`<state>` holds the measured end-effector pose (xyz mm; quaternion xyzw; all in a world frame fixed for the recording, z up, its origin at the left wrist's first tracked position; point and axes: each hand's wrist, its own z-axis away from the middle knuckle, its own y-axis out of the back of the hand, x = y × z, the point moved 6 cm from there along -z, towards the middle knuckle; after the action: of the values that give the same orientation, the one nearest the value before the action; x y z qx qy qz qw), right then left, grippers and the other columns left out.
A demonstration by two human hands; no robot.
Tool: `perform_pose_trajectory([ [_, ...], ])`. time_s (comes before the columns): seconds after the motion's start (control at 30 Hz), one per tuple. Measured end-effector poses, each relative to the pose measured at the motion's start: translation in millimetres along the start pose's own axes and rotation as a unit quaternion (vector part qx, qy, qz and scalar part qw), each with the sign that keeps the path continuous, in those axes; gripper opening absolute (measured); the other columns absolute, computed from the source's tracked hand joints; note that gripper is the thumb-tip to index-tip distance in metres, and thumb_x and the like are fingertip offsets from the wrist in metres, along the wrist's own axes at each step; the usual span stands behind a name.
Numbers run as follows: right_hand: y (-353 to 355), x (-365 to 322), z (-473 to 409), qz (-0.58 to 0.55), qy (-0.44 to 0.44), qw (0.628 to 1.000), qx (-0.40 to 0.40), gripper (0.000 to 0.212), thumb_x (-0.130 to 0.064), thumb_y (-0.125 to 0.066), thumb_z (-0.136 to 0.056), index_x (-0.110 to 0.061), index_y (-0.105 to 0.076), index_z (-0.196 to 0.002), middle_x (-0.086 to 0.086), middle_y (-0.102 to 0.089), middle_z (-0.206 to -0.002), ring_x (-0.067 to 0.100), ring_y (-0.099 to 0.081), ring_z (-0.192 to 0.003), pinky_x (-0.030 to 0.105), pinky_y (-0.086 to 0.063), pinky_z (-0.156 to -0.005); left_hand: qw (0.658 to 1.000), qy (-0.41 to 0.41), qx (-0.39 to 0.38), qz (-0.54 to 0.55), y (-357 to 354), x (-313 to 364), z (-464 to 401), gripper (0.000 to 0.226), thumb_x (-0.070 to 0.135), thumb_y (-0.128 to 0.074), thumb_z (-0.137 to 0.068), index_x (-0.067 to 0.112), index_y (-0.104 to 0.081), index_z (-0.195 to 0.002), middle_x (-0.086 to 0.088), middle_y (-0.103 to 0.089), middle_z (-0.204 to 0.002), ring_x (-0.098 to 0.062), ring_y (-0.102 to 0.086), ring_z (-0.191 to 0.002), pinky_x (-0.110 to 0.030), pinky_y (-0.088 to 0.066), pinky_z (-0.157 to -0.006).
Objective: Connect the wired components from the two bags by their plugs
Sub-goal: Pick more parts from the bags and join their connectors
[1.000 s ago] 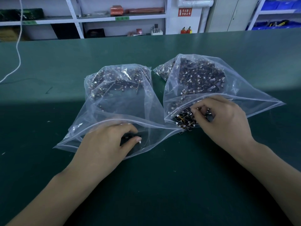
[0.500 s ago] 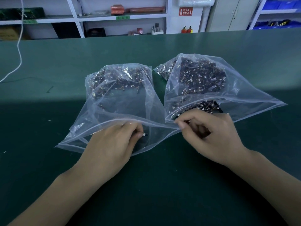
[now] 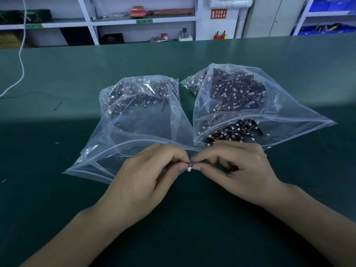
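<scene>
A person's left hand (image 3: 146, 180) and right hand (image 3: 240, 170) meet fingertip to fingertip above a green table (image 3: 57, 189), each in a narrow pinch grip on a small wired component. The white plug (image 3: 189, 169) sits between the two grips, its short orange wires (image 3: 189, 164) running roughly left to right; whether the plugs are joined cannot be told. Left of and beyond the grips lies the left bag (image 3: 138, 116), clear plastic, mouth toward the person, components heaped at its far end. Right of and beyond them lies the right bag (image 3: 240, 97), components spilling near its mouth. On the far wall, a red sign (image 3: 218, 13) carries Chinese writing too small to read.
</scene>
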<state>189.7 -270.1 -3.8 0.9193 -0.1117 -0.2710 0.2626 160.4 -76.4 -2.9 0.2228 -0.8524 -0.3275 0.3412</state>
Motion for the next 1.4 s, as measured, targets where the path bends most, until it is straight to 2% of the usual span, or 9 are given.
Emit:
perform_pose_trajectory([
  [0.1, -1.1, 1.3, 0.7, -0.009, -0.006, 1.0, -0.006, 0.013, -0.027, -0.078, -0.097, -0.015, -0.082, -0.099, -0.018, -0.054, -0.079, -0.001, -0.037, -0.057, 0.011, -0.033, -0.06, 1.0, -0.016, 0.02, 0.003, 0.1, 0.1, -0.5, 0.007, 0.032, -0.06, -0.107, 0.028, -0.066, -0.108, 0.022, -0.064, -0.098, -0.002, -0.063, -0.09, -0.015, -0.048, -0.077],
  [0.2, -1.8, -1.1, -0.7, -0.008, -0.001, 1.0, -0.01, 0.013, -0.024, -0.077, -0.098, -0.012, -0.082, -0.096, -0.017, -0.053, -0.079, -0.003, -0.038, -0.059, 0.011, -0.033, -0.061, 0.999, -0.023, 0.033, 0.013, 0.5, 0.4, -0.2, 0.006, 0.033, -0.063, -0.106, 0.029, -0.066, -0.109, 0.019, -0.066, -0.098, -0.007, -0.066, -0.088, -0.023, -0.051, -0.074],
  [0.33, 0.5, -1.6, -1.4, 0.011, -0.004, 1.0, 0.002, 0.013, -0.022, -0.074, -0.099, -0.012, -0.082, -0.095, -0.021, -0.05, -0.08, 0.001, -0.039, -0.057, 0.011, -0.032, -0.059, 0.999, -0.002, 0.049, 0.024, 3.1, -1.9, 0.2, 0.016, 0.044, -0.064, -0.104, 0.033, -0.064, -0.115, 0.018, -0.069, -0.1, -0.008, -0.07, -0.089, -0.026, -0.055, -0.072],
  [0.47, 6.1, 1.4, -1.6, 0.01, -0.019, 0.999, 0.029, 0.007, -0.018, -0.077, -0.097, -0.012, -0.081, -0.097, -0.021, -0.05, -0.078, 0.01, -0.04, -0.054, 0.013, -0.033, -0.057, 0.998, 0.017, 0.066, -0.003, 6.2, -6.8, -0.1, 0.008, 0.039, -0.067, -0.102, 0.032, -0.067, -0.105, 0.015, -0.068, -0.089, -0.013, -0.068, -0.078, -0.029, -0.053, -0.065],
  [0.77, 3.9, 2.4, -2.2, 0.017, -0.025, 0.999, 0.018, 0.007, -0.02, -0.078, -0.097, -0.014, -0.081, -0.098, -0.017, -0.052, -0.078, 0.01, -0.041, -0.055, 0.014, -0.034, -0.056, 0.998, 0.004, 0.063, -0.01, 7.5, -5.1, -0.7, 0.013, 0.03, -0.068, -0.102, 0.02, -0.073, -0.095, 0.015, -0.066, -0.087, -0.014, -0.065, -0.072, -0.032, -0.052, -0.059],
  [0.97, 2.2, 2.1, -3.4, 0.019, -0.025, 1.0, -0.004, 0.008, -0.02, -0.075, -0.097, -0.013, -0.08, -0.096, -0.033, -0.046, -0.079, 0.008, -0.042, -0.057, 0.012, -0.034, -0.06, 0.998, -0.006, 0.05, -0.022, 6.9, -4.8, -1.7, 0.013, 0.026, -0.07, -0.102, 0.018, -0.073, -0.093, 0.013, -0.063, -0.085, -0.014, -0.061, -0.07, -0.034, -0.05, -0.058],
  [1.4, 1.1, 2.6, -3.1, 0.018, -0.038, 0.999, -0.006, 0.008, -0.022, -0.075, -0.097, -0.016, -0.078, -0.098, -0.036, -0.049, -0.081, 0.006, -0.042, -0.057, 0.008, -0.032, -0.061, 0.999, -0.007, 0.046, -0.021, 6.3, -3.5, -1.4, 0.009, 0.025, -0.071, -0.102, 0.021, -0.072, -0.094, 0.015, -0.063, -0.087, -0.013, -0.061, -0.072, -0.033, -0.051, -0.057],
])
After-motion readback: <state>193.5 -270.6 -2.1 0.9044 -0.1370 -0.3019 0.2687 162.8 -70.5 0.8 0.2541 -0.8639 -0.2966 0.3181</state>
